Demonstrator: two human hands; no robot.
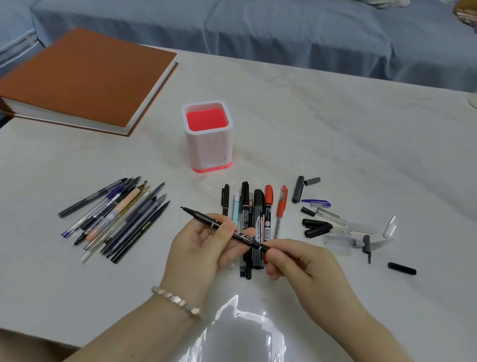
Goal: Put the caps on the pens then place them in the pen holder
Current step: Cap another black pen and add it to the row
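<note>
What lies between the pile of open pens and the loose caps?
In the head view: a row of capped pens, and over it the left hand and right hand holding a black pen.

White pen holder (208,147) with red inside, brown book (80,77), grey-veined white table (349,138).

Black pen (200,216) uncapped, held aslant; uncapped pile (114,219) left, caps (316,224) right, white-red holder (209,147) upright behind.

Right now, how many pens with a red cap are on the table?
2. Both lie in the middle group near the pen holder: a thick marker, and a slimmer red pen at that group's right end. Others may be hidden.
</note>
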